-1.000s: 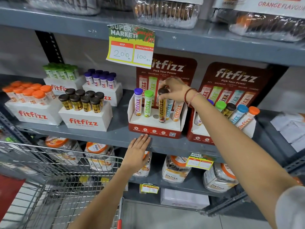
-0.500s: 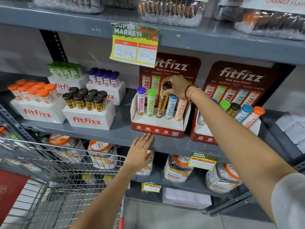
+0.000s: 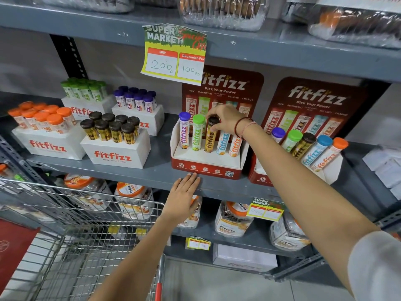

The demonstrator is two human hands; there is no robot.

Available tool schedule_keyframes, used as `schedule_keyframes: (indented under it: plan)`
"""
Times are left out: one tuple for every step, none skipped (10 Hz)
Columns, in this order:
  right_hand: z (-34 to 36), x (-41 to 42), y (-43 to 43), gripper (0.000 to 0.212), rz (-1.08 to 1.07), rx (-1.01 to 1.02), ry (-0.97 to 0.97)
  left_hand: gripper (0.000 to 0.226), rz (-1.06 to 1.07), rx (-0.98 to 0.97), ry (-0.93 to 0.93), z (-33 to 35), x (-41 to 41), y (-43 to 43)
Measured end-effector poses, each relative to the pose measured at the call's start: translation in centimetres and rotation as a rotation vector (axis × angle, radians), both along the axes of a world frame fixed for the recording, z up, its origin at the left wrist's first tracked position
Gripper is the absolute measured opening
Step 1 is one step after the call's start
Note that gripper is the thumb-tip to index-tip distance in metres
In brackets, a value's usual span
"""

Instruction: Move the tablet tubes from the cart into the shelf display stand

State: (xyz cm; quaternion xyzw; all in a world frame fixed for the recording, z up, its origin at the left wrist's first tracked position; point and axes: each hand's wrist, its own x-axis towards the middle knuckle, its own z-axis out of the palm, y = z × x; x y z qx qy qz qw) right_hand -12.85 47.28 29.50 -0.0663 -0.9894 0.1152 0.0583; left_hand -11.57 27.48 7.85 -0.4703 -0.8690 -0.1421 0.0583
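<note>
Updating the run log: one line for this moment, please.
phase: seating tube | right hand: gripping brown-capped tube in display stand | left hand: flat on shelf edge

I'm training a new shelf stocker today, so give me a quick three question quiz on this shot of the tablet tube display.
1. True or false: the right hand grips the brown-capped tube by its cap.
2. Multiple choice: where is the left hand? A) holding a tube in the cart B) resting on the front edge of the shelf C) touching the price tag
3. Fill in: in the display stand, the tube directly left of the brown-capped one has a ____ cap.

Key: 1 true; 2 B; 3 green, the green-capped tube.
</note>
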Motion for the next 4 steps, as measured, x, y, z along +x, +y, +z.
schedule_keyframes:
  plan:
    - [-0.1,0.2,0.0,0.047,-0.005,-0.02,0.022,0.061,-0.003,-0.004,-0.004,0.1,-0.1,0.1]
    - [0.0,0.8,-0.4,0.053,-0.021,-0.075,0.011,0.063,0.004,-0.026,-0.027,0.3,0.0,0.1]
    - [-0.2,1.9,-0.7,0.048,-0.037,-0.064,0.072,0.064,-0.01,-0.023,-0.06,0.6,-0.2,0.1]
    - [-0.8,3.8,-1.2,0.037,-0.068,-0.025,0.26,0.059,-0.016,-0.038,-0.179,2.4,-0.5,0.4]
